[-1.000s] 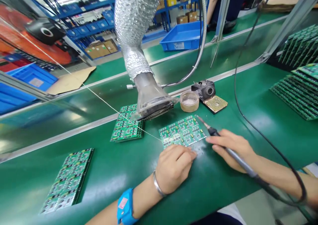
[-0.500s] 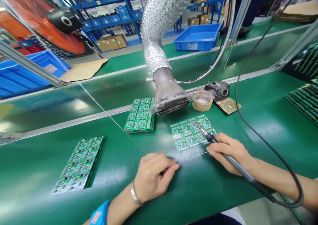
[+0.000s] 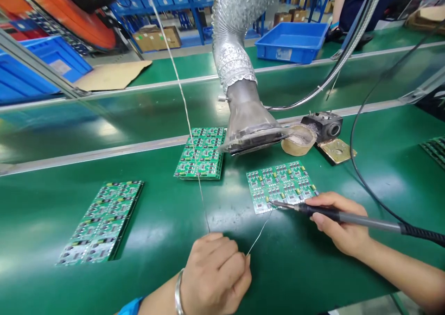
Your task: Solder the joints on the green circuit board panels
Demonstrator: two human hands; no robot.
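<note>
PCB (image 3: 282, 181) flat on green bench (image 3: 167, 241). Soldering iron (image 3: 321, 211) gripped in R hand (image 3: 342, 220), tip at PCB's near edge. In front of PCB, L hand (image 3: 219, 278) pinching thin wire (image 3: 259, 236) running toward tip. L of PCB, 2 board stacks (image 3: 200, 154); behind PCB, duct nozzle (image 3: 252, 120).

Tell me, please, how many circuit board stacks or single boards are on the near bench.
4: the left stack, the middle stack beside the fume extractor nozzle, the single board under the soldering iron, and boards cut off at the right edge; more may be hidden there.
</note>
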